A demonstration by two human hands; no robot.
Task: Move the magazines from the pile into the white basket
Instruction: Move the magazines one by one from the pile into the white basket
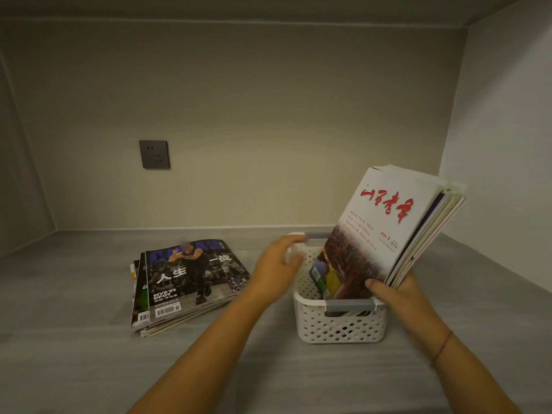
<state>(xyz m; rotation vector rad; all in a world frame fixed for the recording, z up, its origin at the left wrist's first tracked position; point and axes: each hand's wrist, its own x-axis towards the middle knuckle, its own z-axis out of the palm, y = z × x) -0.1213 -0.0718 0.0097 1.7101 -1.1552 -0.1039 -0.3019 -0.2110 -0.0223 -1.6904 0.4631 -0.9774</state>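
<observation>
A pile of magazines [185, 285] lies flat on the grey shelf, left of centre, with a dark basketball cover on top. The white basket [340, 325], perforated with grey handles, stands to its right. Several magazines [385, 234] stand in it, leaning to the right, a white cover with red lettering in front. My right hand [397, 297] grips their lower right corner at the basket's right rim. My left hand [277, 267] rests at the basket's far left corner, fingers curled on the rim.
The shelf is a grey recess with a back wall and side walls close on the left and right. A dark wall socket [154, 154] sits on the back wall above the pile. A red string bracelet circles my right wrist.
</observation>
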